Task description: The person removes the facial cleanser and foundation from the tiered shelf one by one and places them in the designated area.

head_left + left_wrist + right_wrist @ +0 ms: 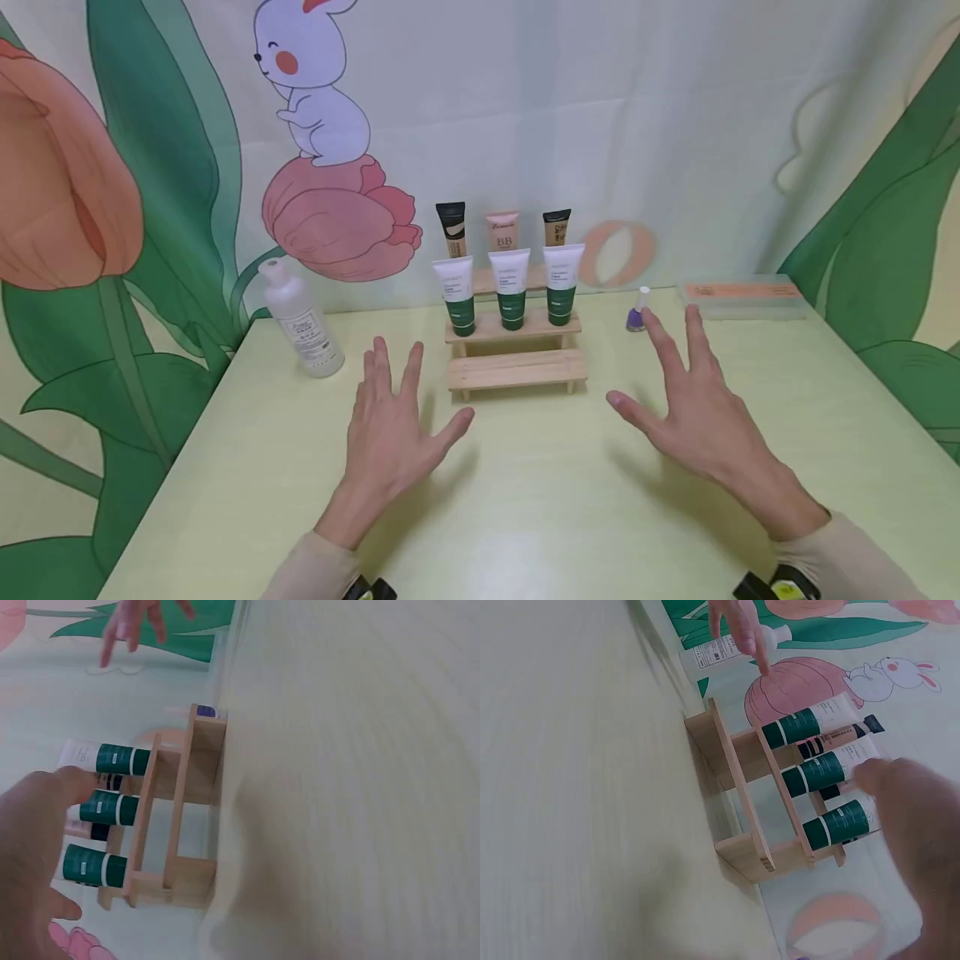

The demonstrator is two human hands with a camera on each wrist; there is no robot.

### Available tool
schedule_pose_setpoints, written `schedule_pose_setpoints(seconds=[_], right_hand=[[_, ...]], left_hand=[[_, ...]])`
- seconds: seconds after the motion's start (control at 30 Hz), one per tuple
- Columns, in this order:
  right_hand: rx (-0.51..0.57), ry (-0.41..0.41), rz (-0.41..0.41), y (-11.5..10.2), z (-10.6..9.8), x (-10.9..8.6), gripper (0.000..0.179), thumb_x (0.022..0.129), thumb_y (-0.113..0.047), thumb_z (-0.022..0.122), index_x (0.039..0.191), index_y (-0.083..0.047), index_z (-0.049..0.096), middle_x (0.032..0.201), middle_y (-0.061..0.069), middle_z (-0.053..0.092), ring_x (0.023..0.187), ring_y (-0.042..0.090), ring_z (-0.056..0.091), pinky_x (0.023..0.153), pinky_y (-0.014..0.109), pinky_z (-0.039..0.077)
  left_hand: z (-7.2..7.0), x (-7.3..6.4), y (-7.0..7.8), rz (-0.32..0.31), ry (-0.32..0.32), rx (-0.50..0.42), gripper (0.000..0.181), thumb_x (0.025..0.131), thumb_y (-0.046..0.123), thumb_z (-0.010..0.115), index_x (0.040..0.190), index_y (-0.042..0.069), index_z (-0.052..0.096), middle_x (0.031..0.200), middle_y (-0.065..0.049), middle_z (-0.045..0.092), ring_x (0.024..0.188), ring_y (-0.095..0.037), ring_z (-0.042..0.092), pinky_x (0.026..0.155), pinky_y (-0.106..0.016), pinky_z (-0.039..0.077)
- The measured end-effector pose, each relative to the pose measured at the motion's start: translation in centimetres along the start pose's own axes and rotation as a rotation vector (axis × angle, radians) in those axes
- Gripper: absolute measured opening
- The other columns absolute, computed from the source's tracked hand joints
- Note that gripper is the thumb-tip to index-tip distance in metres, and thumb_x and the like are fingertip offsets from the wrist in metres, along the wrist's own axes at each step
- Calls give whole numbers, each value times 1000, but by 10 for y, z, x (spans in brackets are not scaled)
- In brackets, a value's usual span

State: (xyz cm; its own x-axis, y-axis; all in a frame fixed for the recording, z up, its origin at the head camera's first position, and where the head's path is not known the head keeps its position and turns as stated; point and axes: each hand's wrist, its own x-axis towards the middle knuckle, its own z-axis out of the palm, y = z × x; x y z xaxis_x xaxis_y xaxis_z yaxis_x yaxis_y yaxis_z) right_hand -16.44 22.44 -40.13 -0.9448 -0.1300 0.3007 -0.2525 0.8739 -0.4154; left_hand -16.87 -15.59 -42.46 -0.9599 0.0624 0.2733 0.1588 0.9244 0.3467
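Observation:
Both hands are raised over the table with fingers spread, holding nothing. The left hand (392, 433) is in front of the shelf's left side, and the right hand (705, 417) is to the right of it. Between and beyond them stands a small tiered wooden shelf (517, 371). Its middle step carries three white-and-green tubes (512, 287) in a row. Behind them, higher up, stand a black-capped beige tube (453, 227), a pink BB tube (502, 231) and another dark-and-tan tube (556, 227). The lowest step is bare.
A white pump-type bottle (303, 321) stands at the back left of the table (540, 517). Right of the shelf is a small nail polish bottle (637, 310) with a purple base and white cap. Behind the right hand lies a clear flat case (742, 298). A printed curtain (525, 108) hangs behind.

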Motion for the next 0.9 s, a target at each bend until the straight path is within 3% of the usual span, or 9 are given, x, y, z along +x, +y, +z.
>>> schedule_pose_setpoints(seconds=[0.07,0.17,0.3,0.4,0.63,0.9], right_hand=[[105,64,-22,0,-1,5,104,103,-55,77,181,-29,12,186,21,0,146,64,48,66,65,63],[236,192,-59,-1,-1,12,95,101,-35,84,177,-23,28,179,20,28,141,53,59,89,67,65],[372,318,-64,0,2,24,80,99,-21,87,168,-20,47,162,13,53,131,39,70,94,24,64],[460,347,-55,-1,6,34,72,100,-18,87,163,-18,53,156,7,60,131,32,70,96,7,52],[705,358,-30,-10,24,67,64,101,-13,85,157,-12,56,152,2,63,133,23,66,105,23,58],[828,358,-6,-16,46,98,60,99,-11,86,152,-12,58,143,8,65,130,30,68,103,31,62]], left_hand=[[4,5,2,-17,12,-80,104,96,77,66,177,20,32,185,-24,9,170,-47,19,117,-76,47],[11,13,1,-49,18,-238,88,101,61,72,171,16,44,179,-24,28,160,-48,40,107,-76,55],[22,28,-4,-101,7,-502,67,105,39,76,163,13,54,162,-24,52,142,-44,60,110,-64,58],[32,37,-9,-148,-14,-649,54,106,30,76,156,14,61,154,-20,61,135,-38,67,108,-53,62],[48,47,-16,-213,-48,-821,36,106,18,76,141,13,73,140,-12,74,126,-29,75,99,-40,67],[64,50,-22,-192,-36,-852,22,105,15,80,127,16,81,113,-7,81,102,-20,76,86,-20,60]])
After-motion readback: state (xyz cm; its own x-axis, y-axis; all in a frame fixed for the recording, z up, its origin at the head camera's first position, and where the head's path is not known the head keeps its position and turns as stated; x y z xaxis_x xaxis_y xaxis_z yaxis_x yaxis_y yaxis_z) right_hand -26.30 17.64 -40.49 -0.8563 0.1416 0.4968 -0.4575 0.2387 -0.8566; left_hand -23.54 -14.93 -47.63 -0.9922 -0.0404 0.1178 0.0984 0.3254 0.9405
